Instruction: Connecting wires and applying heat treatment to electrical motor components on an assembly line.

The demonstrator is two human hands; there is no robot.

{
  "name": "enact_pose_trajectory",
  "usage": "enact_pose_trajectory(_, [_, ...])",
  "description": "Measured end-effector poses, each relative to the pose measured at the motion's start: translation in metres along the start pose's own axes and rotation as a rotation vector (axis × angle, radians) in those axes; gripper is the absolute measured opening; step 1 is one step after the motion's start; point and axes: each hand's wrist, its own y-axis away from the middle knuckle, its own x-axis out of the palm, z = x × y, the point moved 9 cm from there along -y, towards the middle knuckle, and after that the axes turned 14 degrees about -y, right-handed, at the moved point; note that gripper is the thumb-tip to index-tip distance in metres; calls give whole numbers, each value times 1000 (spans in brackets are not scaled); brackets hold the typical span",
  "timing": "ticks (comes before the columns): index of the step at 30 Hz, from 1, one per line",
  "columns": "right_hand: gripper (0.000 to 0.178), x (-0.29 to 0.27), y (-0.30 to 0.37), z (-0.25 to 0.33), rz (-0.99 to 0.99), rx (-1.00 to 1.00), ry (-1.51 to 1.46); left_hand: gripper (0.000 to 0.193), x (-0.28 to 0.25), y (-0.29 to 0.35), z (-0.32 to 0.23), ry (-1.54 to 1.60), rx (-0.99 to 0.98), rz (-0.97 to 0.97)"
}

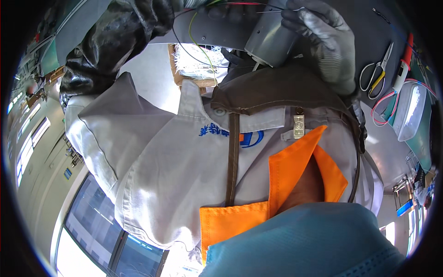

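Observation:
At the top right, my right hand [328,39] wears a grey glove with dark fingertips. Its thumb and fingers are closed in a pinch on a thin wire [273,11] running in from the left. My left hand [191,3], at the end of a shiny black sleeve, is mostly cut off by the upper edge, so its fingers cannot be made out. Between the hands run a yellow-green wire [191,31], a dark wire [179,40] and a short red stretch of wire. Below my right fingers sits a grey cylindrical housing [271,40] with a thin shaft at its lower end.
Scissors [377,76] with white and yellow handles lie on the dark worktop at the right. Beside them are a red-and-white pen-shaped tool [402,69] with a pink cable and a clear plastic container [410,113]. A cardboard box [173,64] holds white strips below the worktop edge.

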Motion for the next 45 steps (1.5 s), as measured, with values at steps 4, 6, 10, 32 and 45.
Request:
enact_pose_trajectory(4, [28, 3, -2, -3, 8, -62, -54, 42, 0, -9, 4, -55, 887, -345])
enact_pose_trajectory(6, [26, -2, 1, -7, -54, -24, -57, 38, 2, -5, 0, -127, 874, -411])
enact_pose_trajectory(10, [23, -13, -4, -2, -51, -129, 138, 19, 14, -7, -10, -336, 913, -541])
enact_pose_trajectory(32, [41, -9, -45, 54, 133, 189, 436, 19, 40, -79, -14, 949, 649, -569])
enact_pose_trajectory(45, [8, -13, 0, 101, -46, -514, 1087, 26, 31, -22, -60, 113, 437, -1076])
